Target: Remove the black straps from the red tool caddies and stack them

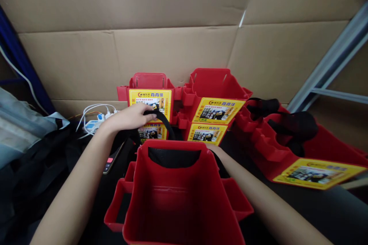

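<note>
At the bottom centre of the frame stands an open red tool bag (pixel 178 199), its mouth toward the camera, a black panel along its far inner wall and nothing visible inside it. The left hand (pixel 129 118), just above and left of centre, has its grip closed on a black strap (pixel 163 120) that arches over the bag's far edge. The right hand is hidden behind the bag's far right corner, so only the forearm shows and I cannot tell what its grip is doing. By the look of it the strap work on this bag is under way, not finished. Behind it, at centre, two labelled red bags (pixel 184 111) already stand against the cardboard wall (pixel 172 46), and another bag (pixel 287 141) with black straps lies on its side at the right. Where the strap ends attach is out of sight. A white power strip (pixel 94 122) and a phone (pixel 110 162) at the left are partly covered.
</note>
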A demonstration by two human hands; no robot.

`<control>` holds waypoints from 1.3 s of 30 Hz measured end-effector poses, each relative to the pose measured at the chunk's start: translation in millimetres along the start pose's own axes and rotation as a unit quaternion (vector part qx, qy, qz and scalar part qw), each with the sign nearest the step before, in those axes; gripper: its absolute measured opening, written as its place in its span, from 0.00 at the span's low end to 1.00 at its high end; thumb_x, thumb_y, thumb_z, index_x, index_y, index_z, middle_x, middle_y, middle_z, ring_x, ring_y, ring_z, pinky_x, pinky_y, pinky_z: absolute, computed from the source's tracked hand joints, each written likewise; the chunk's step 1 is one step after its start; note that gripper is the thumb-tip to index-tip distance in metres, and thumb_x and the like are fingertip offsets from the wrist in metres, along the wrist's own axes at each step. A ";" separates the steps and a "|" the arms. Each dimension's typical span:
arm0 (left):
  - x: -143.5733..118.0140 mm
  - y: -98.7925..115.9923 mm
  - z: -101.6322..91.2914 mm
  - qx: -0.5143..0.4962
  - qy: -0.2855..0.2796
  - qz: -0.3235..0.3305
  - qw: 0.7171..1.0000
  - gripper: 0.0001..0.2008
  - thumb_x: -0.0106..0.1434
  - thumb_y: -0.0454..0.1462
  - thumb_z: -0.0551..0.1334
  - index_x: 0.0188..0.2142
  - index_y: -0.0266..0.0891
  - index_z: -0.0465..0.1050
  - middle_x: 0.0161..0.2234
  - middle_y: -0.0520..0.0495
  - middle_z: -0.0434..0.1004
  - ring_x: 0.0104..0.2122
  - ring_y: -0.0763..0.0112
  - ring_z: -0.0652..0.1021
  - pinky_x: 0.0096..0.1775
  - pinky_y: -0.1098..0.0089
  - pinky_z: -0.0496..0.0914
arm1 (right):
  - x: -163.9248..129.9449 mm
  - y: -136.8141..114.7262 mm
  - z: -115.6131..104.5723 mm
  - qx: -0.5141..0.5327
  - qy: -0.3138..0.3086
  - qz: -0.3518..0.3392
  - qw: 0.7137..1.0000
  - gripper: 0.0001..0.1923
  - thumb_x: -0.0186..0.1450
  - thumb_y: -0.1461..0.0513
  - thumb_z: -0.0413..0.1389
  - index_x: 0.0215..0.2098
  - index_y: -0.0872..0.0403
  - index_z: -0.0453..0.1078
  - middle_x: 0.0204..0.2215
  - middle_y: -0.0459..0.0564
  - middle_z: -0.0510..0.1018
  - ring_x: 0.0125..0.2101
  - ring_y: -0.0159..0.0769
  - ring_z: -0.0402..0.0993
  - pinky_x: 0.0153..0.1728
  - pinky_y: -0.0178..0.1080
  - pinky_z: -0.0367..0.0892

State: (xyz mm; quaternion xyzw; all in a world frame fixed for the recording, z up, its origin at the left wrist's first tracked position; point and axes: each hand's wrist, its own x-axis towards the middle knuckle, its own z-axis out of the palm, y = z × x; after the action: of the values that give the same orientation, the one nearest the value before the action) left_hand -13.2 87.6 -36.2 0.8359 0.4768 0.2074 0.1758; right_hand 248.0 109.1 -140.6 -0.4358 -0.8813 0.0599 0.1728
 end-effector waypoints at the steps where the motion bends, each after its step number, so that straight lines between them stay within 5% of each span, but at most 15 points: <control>1: 1.1 1.7 1.9 -0.013 0.009 0.002 1.000 0.15 0.58 0.42 0.54 0.40 0.36 0.70 0.41 0.44 0.75 0.39 0.65 0.74 0.36 0.72 0.67 | 3.8 -2.8 -5.6 0.011 -0.024 -0.007 1.000 0.07 0.62 0.60 0.53 0.34 0.54 0.70 0.33 0.47 0.75 0.32 0.31 0.72 0.32 0.35 0.69; 5: 9.6 10.9 19.9 -0.124 -0.001 0.031 0.992 0.20 0.57 0.46 0.57 0.43 0.34 0.67 0.36 0.43 0.75 0.33 0.68 0.75 0.33 0.71 0.68 | 19.1 -19.8 -40.4 0.025 -0.053 -0.013 0.998 0.10 0.61 0.59 0.52 0.26 0.54 0.72 0.25 0.45 0.77 0.27 0.34 0.73 0.27 0.34 0.67; 11: 29.3 23.7 57.2 -0.253 -0.034 0.108 0.961 0.19 0.48 0.40 0.66 0.39 0.36 0.67 0.35 0.47 0.73 0.36 0.70 0.73 0.40 0.69 0.67 | 12.2 -48.1 -70.9 -0.003 0.201 0.020 0.979 0.13 0.62 0.60 0.48 0.37 0.55 0.72 0.35 0.51 0.78 0.37 0.39 0.73 0.38 0.36 0.63; 15: 27.6 21.6 51.9 -0.323 0.039 0.064 0.944 0.13 0.52 0.41 0.63 0.31 0.37 0.61 0.25 0.52 0.71 0.27 0.73 0.73 0.32 0.71 0.69 | 7.0 -51.3 -77.7 -0.007 0.209 0.025 0.978 0.14 0.63 0.57 0.48 0.35 0.55 0.73 0.31 0.50 0.78 0.32 0.38 0.73 0.33 0.34 0.61; 20: 11.2 10.2 15.4 -0.137 0.144 0.064 0.978 0.11 0.48 0.37 0.64 0.27 0.37 0.62 0.22 0.55 0.68 0.23 0.74 0.71 0.27 0.73 0.66 | 3.1 -34.0 -95.7 0.123 0.138 0.053 0.981 0.18 0.58 0.51 0.53 0.35 0.57 0.73 0.17 0.42 0.68 0.18 0.27 0.61 0.20 0.31 0.53; 23: 1.4 10.2 1.1 -0.008 0.245 0.058 0.968 0.08 0.48 0.36 0.63 0.28 0.35 0.67 0.25 0.52 0.71 0.26 0.71 0.72 0.28 0.73 0.65 | 0.9 -23.7 -101.7 0.240 0.054 0.086 0.965 0.23 0.57 0.48 0.53 0.41 0.56 0.71 0.13 0.38 0.58 0.12 0.22 0.48 0.14 0.30 0.45; 25: -2.9 14.6 -1.9 0.080 0.305 0.046 0.948 0.05 0.49 0.34 0.60 0.28 0.36 0.68 0.25 0.51 0.71 0.26 0.70 0.72 0.27 0.73 0.63 | 0.4 -20.7 -101.4 0.282 0.024 0.097 0.954 0.24 0.59 0.47 0.49 0.43 0.55 0.69 0.15 0.39 0.60 0.12 0.21 0.47 0.13 0.29 0.45; 28: -4.4 20.7 -1.4 0.191 0.381 0.052 0.903 0.01 0.50 0.32 0.57 0.24 0.37 0.66 0.24 0.50 0.69 0.26 0.70 0.70 0.27 0.71 0.60 | -0.6 -22.8 -99.2 0.231 0.010 0.063 0.971 0.25 0.60 0.46 0.48 0.47 0.52 0.67 0.27 0.46 0.71 0.19 0.26 0.62 0.17 0.30 0.56; 31: -1.8 17.9 -1.8 0.218 0.441 0.051 0.869 0.06 0.48 0.29 0.57 0.20 0.38 0.59 0.22 0.52 0.64 0.24 0.72 0.67 0.27 0.71 0.59 | -4.0 -27.9 -99.6 0.091 0.020 -0.010 0.996 0.25 0.55 0.52 0.55 0.50 0.51 0.64 0.41 0.49 0.73 0.36 0.36 0.70 0.33 0.35 0.65; 35: 1.2 6.1 -6.1 0.214 0.514 0.018 0.830 0.11 0.47 0.28 0.56 0.19 0.39 0.53 0.21 0.52 0.59 0.24 0.72 0.66 0.27 0.71 0.59 | -10.3 -29.5 -104.2 -0.028 0.014 -0.011 0.999 0.14 0.58 0.64 0.47 0.40 0.54 0.68 0.39 0.51 0.74 0.39 0.40 0.70 0.40 0.38 0.64; 39: -2.5 5.0 -11.2 0.198 0.554 0.001 0.809 0.08 0.47 0.27 0.56 0.21 0.39 0.56 0.24 0.51 0.62 0.27 0.70 0.68 0.30 0.70 0.61 | -16.5 -25.9 -110.2 0.006 -0.024 0.024 0.999 0.14 0.58 0.59 0.51 0.42 0.53 0.66 0.38 0.50 0.74 0.38 0.40 0.71 0.36 0.37 0.65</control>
State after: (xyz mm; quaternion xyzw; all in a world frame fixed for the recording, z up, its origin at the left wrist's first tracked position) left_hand -16.6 84.1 -24.6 0.5963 0.5229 0.5370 -0.2875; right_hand 277.2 75.3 -35.3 -0.4546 -0.8739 0.0801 0.1525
